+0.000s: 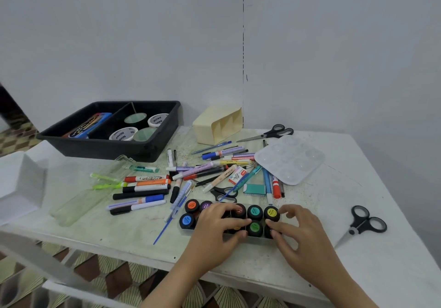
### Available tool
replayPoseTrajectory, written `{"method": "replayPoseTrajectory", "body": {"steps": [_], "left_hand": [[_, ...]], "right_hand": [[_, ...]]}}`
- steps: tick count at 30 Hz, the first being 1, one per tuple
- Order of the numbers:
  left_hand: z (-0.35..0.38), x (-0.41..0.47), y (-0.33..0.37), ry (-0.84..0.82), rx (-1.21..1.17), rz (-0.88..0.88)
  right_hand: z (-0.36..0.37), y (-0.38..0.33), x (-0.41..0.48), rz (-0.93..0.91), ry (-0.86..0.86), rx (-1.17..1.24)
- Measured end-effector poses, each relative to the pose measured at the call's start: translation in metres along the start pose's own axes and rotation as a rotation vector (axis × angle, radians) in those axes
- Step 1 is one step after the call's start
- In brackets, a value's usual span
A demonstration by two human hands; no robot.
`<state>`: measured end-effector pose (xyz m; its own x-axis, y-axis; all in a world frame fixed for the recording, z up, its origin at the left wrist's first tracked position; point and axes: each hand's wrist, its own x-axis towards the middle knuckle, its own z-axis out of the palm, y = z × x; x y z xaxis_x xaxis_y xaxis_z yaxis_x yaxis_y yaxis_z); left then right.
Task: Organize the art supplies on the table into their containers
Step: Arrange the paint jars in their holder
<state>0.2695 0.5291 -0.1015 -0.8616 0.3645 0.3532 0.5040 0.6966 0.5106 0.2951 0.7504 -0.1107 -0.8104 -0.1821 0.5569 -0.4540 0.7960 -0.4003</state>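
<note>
Black round paint pots (254, 212) fill a clear plastic tray (257, 239); your left hand (218, 227) and right hand (301, 232) arch palm-down over them, fingers (235, 222) curled round pots.

Left hand (214, 232) and right hand (304, 233) on paint pots (255, 211)

The left hand (219, 224) and the right hand (301, 229) are held palm-down side by side, fingers spread and bent, fingertips nearly meeting, thumbs nearest the person.
</note>
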Motion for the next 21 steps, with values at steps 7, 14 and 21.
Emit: {"method": "replayPoseTrajectory", "body": {"steps": [7, 14, 21], "left_hand": [[-0.009, 0.000, -0.005, -0.027, -0.039, 0.027], [-0.074, -0.002, -0.048, 0.339, 0.118, -0.142], [-0.149, -0.023, -0.137, 0.404, 0.377, -0.535]], "right_hand": [[0.003, 0.010, -0.005, 0.145, -0.056, 0.295], [0.003, 0.006, 0.005, 0.175, -0.097, 0.313], [0.009, 0.008, 0.016, 0.188, -0.065, 0.295]]}}
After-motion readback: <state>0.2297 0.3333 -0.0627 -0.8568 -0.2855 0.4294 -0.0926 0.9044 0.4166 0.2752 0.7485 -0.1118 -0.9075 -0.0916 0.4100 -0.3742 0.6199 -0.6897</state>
